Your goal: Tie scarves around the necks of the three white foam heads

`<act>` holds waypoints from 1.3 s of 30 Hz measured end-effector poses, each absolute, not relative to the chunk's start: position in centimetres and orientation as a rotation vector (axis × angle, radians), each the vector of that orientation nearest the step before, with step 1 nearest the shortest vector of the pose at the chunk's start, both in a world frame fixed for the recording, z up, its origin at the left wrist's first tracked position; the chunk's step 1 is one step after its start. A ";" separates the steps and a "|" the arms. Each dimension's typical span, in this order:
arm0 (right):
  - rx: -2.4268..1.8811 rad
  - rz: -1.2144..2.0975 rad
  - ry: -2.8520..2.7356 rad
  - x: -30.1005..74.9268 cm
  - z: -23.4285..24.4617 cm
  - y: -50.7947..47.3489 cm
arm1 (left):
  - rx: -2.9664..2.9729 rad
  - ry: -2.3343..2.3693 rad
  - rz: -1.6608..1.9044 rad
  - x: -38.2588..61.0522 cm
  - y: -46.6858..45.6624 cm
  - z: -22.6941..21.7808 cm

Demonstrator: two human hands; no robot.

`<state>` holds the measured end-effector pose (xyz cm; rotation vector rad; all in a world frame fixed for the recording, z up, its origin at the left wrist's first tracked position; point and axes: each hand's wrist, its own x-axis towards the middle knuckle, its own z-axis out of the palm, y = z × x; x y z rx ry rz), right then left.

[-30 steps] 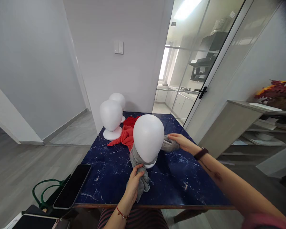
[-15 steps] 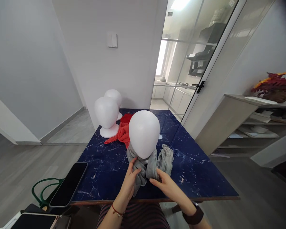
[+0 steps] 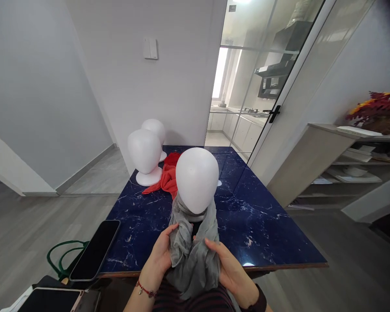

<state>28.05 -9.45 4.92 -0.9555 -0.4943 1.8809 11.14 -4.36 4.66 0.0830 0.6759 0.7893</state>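
Note:
A grey scarf (image 3: 198, 266) is draped round the neck of a white mannequin head (image 3: 196, 180), both sides hanging toward me over the table's front edge. My left hand (image 3: 162, 249) grips the scarf's left side, thumb on top. On the other side my right hand (image 3: 225, 260) holds the right part, its thumb over the cloth and the fingers mostly hidden behind. Between the two sides a dark gap shows below the head. Behind and left of this head lies a red scarf (image 3: 168, 178), bunched on the blue marbled table (image 3: 256, 225).
Two more white mannequin heads, a nearer one (image 3: 145, 151) and a farther one (image 3: 155, 128), stand at the back left. A black phone (image 3: 95, 249) lies over the left front edge, beside a green cord (image 3: 60, 255). A shelf unit (image 3: 328, 147) stands to the right.
The grey scarf's bunched right part has come off the tabletop and now hangs down in front. Both hands have moved lower and nearer me, the left also leftward.

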 end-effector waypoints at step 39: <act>-1.080 1.826 -0.839 25.2 3.4 -5.0 | 0.310 1.154 1.430 9.4 -4.9 4.6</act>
